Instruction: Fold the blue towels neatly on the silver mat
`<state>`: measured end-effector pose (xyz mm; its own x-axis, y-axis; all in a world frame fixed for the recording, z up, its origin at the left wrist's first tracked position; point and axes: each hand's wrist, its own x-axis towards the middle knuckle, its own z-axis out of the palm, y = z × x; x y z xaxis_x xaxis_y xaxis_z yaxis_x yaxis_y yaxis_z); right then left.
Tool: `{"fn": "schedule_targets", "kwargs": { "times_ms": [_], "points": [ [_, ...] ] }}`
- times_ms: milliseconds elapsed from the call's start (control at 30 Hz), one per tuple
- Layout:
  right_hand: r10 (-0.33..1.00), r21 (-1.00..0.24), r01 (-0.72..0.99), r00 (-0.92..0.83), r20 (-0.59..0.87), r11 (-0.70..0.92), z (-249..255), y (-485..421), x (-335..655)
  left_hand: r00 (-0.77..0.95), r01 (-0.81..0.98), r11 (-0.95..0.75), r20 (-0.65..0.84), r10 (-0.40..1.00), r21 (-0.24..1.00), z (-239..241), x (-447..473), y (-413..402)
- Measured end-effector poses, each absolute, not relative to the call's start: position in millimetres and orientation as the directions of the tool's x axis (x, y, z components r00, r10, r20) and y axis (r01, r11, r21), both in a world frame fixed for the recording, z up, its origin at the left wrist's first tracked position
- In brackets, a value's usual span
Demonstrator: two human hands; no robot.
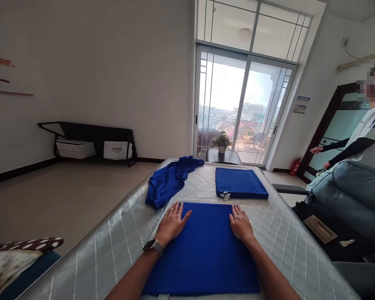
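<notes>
A flat, folded blue cloth [206,254] lies straight in front of me on a plastic-covered mattress [118,233]. My left hand [171,224] rests on its far left edge, palm down, fingers stretched and thumb apart. On the far right corner, my right hand [240,223] lies flat with its fingers extended. Beyond it sits a neat stack of folded blue cloths [239,182] with white tags on the near side. To the left of that stack, a crumpled blue cloth [171,181] is heaped near the mattress's left edge.
At the right stands a person [368,129] behind a dark grey sofa [359,191]. A potted plant [221,141] tops a chair beyond the mattress, before sliding glass doors [246,104]. A black rack [93,141] holds white boxes by the left wall. Patterned fabric [15,262] is at lower left.
</notes>
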<state>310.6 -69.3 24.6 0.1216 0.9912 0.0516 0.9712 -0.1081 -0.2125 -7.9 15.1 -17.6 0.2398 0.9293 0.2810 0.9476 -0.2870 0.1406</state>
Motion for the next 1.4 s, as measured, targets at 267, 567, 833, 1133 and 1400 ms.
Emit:
{"fn": "schedule_targets", "kwargs": {
  "times_ms": [267, 567, 833, 1133, 1400],
  "points": [
    [0.990, -0.169, 0.978, 0.133, 0.045, -0.124, 28, -69, 305, 0.213, 0.946, -0.275, 0.308, 0.927, 0.175, -13, -6, 9],
    [0.986, -0.126, 0.986, 0.121, 0.115, -0.107, 43, -94, 295, 0.225, 0.942, -0.284, 0.291, 0.930, 0.181, -8, -7, 5],
    [0.992, -0.211, 0.971, 0.122, 0.031, -0.112, 33, -119, 293, 0.229, 0.952, -0.273, 0.269, 0.935, 0.136, -10, -6, 7],
    [0.991, -0.240, 0.964, 0.127, 0.048, -0.112, 28, -120, 295, 0.191, 0.962, -0.257, 0.449, 0.873, 0.091, 4, 0, -4],
    [0.992, -0.279, 0.956, 0.115, 0.060, -0.095, 30, -123, 297, 0.599, 0.726, -0.671, 0.339, 0.725, 0.152, 11, 121, -68]
  ]
}}
